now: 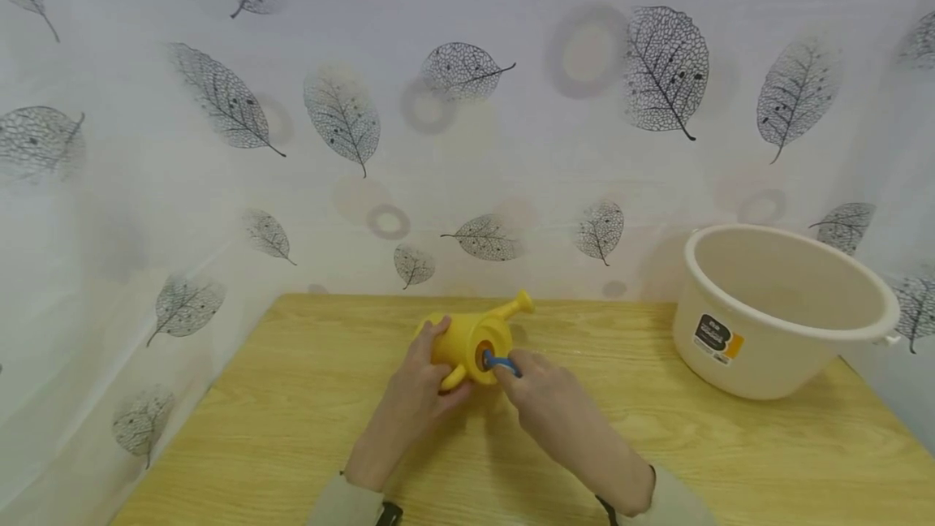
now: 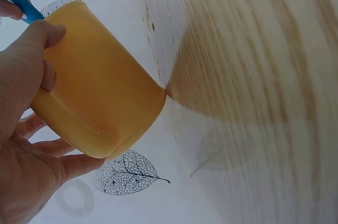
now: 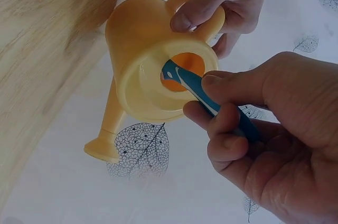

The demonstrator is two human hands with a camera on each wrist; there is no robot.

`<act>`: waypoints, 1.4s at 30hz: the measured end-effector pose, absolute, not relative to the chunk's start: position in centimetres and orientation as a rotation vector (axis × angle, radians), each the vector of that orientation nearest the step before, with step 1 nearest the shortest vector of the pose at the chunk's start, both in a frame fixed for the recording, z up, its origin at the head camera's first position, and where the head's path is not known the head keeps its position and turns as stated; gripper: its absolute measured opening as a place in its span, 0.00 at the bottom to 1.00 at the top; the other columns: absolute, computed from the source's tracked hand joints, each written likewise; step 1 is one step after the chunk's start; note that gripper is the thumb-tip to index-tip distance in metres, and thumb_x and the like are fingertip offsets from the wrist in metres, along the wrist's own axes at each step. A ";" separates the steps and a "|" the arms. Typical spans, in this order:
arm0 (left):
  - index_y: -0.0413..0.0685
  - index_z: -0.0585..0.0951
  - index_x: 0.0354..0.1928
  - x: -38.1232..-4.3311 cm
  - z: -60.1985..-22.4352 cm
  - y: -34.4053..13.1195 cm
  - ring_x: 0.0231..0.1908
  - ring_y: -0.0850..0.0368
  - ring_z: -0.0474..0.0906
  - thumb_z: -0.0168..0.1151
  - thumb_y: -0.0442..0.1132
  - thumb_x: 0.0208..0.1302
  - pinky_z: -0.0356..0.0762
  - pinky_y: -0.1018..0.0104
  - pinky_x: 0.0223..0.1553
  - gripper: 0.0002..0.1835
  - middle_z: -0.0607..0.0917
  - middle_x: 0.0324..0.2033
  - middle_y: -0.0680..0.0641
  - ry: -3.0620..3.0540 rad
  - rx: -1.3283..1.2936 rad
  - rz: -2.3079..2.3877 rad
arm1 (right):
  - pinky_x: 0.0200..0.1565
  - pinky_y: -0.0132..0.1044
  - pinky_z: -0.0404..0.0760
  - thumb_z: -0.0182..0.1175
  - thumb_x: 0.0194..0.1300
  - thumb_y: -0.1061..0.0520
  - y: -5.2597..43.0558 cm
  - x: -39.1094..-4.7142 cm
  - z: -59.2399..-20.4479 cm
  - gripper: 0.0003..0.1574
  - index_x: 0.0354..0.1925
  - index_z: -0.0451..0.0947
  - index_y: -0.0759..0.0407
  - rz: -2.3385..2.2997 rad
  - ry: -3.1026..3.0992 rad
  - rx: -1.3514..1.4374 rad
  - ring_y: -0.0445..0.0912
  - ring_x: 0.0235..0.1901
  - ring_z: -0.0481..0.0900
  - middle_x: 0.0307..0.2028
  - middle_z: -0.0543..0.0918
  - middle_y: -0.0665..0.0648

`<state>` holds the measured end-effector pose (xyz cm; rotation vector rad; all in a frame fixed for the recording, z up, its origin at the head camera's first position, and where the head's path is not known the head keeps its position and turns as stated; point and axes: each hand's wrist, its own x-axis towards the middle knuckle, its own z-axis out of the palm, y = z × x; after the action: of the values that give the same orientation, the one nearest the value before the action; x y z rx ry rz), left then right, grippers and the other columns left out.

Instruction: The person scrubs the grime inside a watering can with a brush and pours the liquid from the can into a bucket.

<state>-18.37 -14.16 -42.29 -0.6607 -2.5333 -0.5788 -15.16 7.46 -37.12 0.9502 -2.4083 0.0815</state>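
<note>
A yellow watering can (image 1: 458,334) is tilted above the wooden table, its round opening facing toward me and to the right. My left hand (image 1: 418,386) grips the can at its handle and side, with the thumb against the body in the right wrist view. In my right hand (image 1: 553,398) I pinch a blue toothbrush (image 3: 196,90) with white stripes between thumb and fingers. Its far end reaches through the can's opening (image 3: 193,65), so the brush head is hidden. The spout (image 3: 109,123) with its flared rose points away from both hands.
A large cream bucket (image 1: 785,339) with a black and orange label stands on the table at the right. The wooden table (image 1: 292,404) ends at the back against a white sheet (image 1: 467,185) printed with grey leaves.
</note>
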 end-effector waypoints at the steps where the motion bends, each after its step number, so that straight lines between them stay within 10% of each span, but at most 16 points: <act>1: 0.44 0.84 0.20 -18.4 -42.3 -14.2 0.70 0.29 0.68 0.78 0.44 0.57 0.77 0.47 0.67 0.15 0.72 0.70 0.35 -2.533 -0.660 -0.576 | 0.25 0.31 0.84 0.76 0.47 0.70 7.4 -15.2 -37.1 0.24 0.44 0.83 0.58 0.080 -2.405 0.948 0.44 0.30 0.81 0.35 0.82 0.55; 42: 0.45 0.84 0.19 -18.1 -42.3 -14.0 0.71 0.29 0.67 0.77 0.45 0.57 0.79 0.47 0.65 0.16 0.72 0.70 0.36 -2.534 -0.654 -0.573 | 0.27 0.23 0.75 0.62 0.69 0.66 8.6 -16.2 -36.4 0.13 0.51 0.86 0.63 0.691 -2.567 1.088 0.33 0.25 0.68 0.28 0.86 0.50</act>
<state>-18.15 -14.02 -42.35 -0.6544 -2.5341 -0.5730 -16.17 8.59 -36.43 1.0880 -2.5670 0.6915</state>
